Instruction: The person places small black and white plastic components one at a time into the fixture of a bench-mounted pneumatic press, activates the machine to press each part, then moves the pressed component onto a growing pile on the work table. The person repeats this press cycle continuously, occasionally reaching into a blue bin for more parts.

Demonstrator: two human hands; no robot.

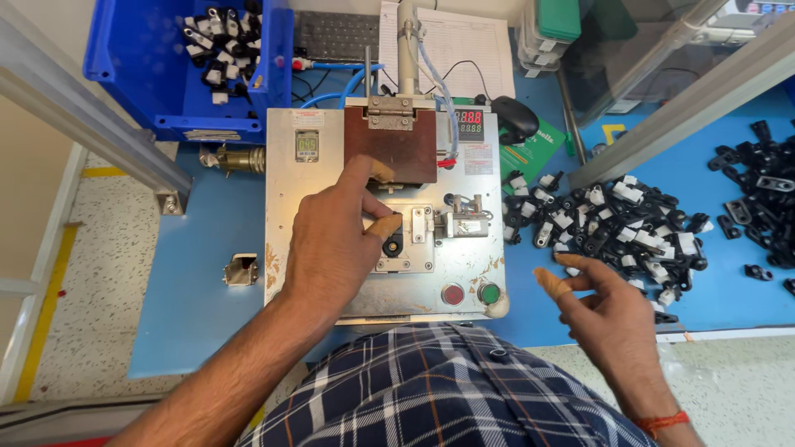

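Note:
My left hand (335, 236) rests on a small metal press fixture (290, 215), its thumb and forefinger pinching a small black part (391, 243) at the fixture's nest in the middle. A brown block (390, 145) hangs on a hinge above the nest. My right hand (609, 310) hovers near the bench's front edge at the right, fingers spread, nothing in it. It is just below a heap of black-and-white plastic parts (617, 219). A tan cot covers one fingertip on each hand.
A red button (452, 294) and a green button (489, 292) sit at the fixture's front. A blue bin (157, 70) with similar parts stands back left. More black parts (762, 186) lie far right. Aluminium frame bars cross both upper corners.

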